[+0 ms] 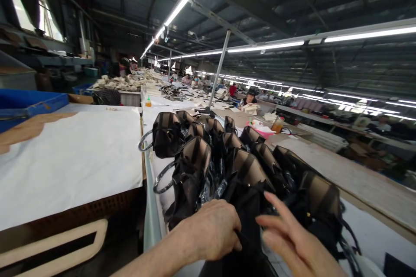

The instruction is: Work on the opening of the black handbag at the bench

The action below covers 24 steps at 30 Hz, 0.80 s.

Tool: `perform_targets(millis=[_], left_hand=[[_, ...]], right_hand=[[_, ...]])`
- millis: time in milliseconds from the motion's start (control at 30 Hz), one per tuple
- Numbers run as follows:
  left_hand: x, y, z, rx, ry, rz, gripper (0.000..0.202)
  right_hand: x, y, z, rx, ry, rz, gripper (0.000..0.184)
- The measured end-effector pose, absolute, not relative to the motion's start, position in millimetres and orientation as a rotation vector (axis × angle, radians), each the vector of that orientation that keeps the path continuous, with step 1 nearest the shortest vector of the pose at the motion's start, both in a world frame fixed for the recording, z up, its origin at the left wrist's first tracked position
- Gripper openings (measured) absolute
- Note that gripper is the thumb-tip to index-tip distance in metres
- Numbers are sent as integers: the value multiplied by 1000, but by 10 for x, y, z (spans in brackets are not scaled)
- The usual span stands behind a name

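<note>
Handbag [247, 190], black, nearest in row: soft, light, probably slippery; best gripped at top edge. Left hand [211, 229] pinches it closed; right hand [292, 242] open at three o'clock.

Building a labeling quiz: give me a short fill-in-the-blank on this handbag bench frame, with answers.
1. The left hand is closed on a ____ handbag.
2. The right hand has its fingers ____, beside that handbag.
3. The row of handbags stands to the ____ of the white sheet.
4. The crate at far left is ____.

Missing words: black; spread open; right; blue
</note>
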<state>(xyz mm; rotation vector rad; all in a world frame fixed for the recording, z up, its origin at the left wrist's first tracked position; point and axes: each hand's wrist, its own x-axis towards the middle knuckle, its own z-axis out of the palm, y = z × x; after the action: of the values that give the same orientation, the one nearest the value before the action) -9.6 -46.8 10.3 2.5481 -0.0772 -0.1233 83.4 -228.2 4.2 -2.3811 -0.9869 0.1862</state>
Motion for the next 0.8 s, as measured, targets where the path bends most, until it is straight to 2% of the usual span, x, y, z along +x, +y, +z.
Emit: perform_targets(millis=[133, 267, 400, 567, 800], left_hand=[[4, -484, 142, 2591, -32, -159, 15], [0, -490, 158, 2559, 41, -218, 14], [-23, -491, 109, 2495, 95, -102, 16], [26, -488, 70, 2507, 35, -125, 12], [45, -473, 6, 2534, 24, -92, 15]], right_hand=[[1387, -2066, 256, -2213, -751, 84, 69], [1462, -1894, 284, -2356, -785, -178, 66], [1161, -1905, 159, -2325, -1113, 168, 49], [1150, -2081, -20, -2384, -1011, 81, 40], [1107, -2307, -246, -2361, -933, 330, 40]])
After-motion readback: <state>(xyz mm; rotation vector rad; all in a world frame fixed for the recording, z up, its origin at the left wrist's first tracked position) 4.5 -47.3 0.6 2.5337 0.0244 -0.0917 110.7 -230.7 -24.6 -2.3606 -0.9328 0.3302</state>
